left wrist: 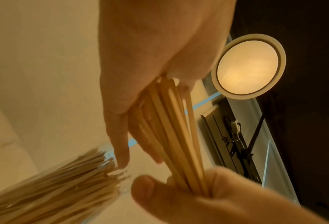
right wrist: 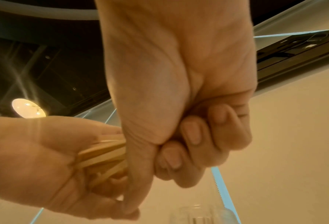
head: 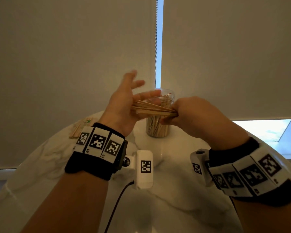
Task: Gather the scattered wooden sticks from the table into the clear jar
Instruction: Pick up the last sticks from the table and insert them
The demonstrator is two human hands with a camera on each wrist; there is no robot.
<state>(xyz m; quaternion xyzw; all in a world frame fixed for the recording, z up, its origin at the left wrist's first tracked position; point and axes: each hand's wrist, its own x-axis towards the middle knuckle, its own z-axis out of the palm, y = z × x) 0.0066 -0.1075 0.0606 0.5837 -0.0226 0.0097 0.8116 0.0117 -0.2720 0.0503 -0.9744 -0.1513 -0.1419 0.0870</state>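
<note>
Your right hand (head: 183, 111) fists one end of the sticks (head: 151, 109) while your spread left hand (head: 124, 105) squares them, probably so they drop cleanly into the jar (head: 158, 126).

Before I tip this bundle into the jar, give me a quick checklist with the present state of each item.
1. Right hand grip on the bundle of thin wooden sticks: ok, fingers curled round one end.
2. Left hand squaring the other end: ok, open palm against the stick tips.
3. Clear plastic jar upright on the white marble table: ok.
4. Jar mouth open: ok, no lid seen.
5. Room in the jar: cannot tell, it already looks densely packed.
6. Bundle pointed down at the mouth: not ok, it lies roughly level in front of the jar.
7. Table fully gathered: not ok, pale sticks remain at left.
</note>
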